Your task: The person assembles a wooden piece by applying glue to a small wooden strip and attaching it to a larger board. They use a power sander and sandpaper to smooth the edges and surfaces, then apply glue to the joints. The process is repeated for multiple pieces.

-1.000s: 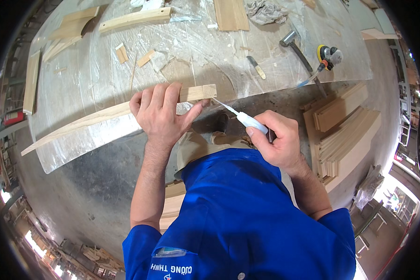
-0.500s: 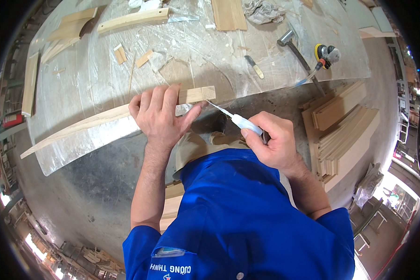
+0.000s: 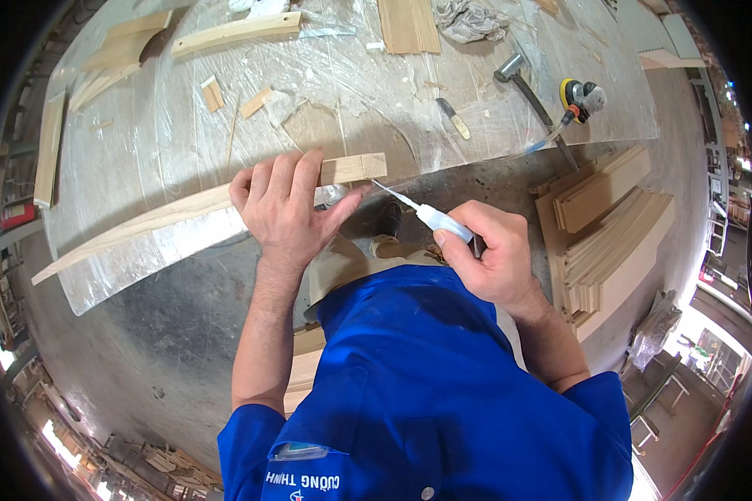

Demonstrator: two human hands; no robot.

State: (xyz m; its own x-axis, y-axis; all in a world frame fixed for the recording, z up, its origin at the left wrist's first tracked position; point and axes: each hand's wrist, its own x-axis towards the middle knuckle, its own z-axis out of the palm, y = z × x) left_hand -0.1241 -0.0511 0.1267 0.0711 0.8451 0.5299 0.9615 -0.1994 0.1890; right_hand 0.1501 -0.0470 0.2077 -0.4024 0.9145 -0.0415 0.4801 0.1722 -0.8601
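White lettering [image 3: 302,481] on a blue shirt [image 3: 468,392], upside down, small emblem [image 3: 297,495] beside it

Long wooden strip [image 3: 194,204], left: pale tan, fine lengthwise grain; long-tipped squeeze bottle [image 3: 436,219], right: white, shaded bluish; shirt [image 3: 443,367], near: royal blue, white lettering [image 3: 302,481]. Orbital sander [image 3: 591,98], far right: grey and black, yellow-rimmed, orange-red fitting; hammer [image 3: 534,99] beside it: steel-grey head, dark handle. Stacked boards [image 3: 618,250], right: light brown; crumpled cloth [image 3: 470,21], far: grey.

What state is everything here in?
Long pale wooden strip: held by left fingers
White plastic squeeze bottle: in right fingers, nozzle toward strip
Dark-handled metal hammer: lying, handle overhanging plastic-covered table
Round yellow-rimmed sander: set down, power unclear
Grey cloth: crumpled
Flat brown wooden boards: stacked
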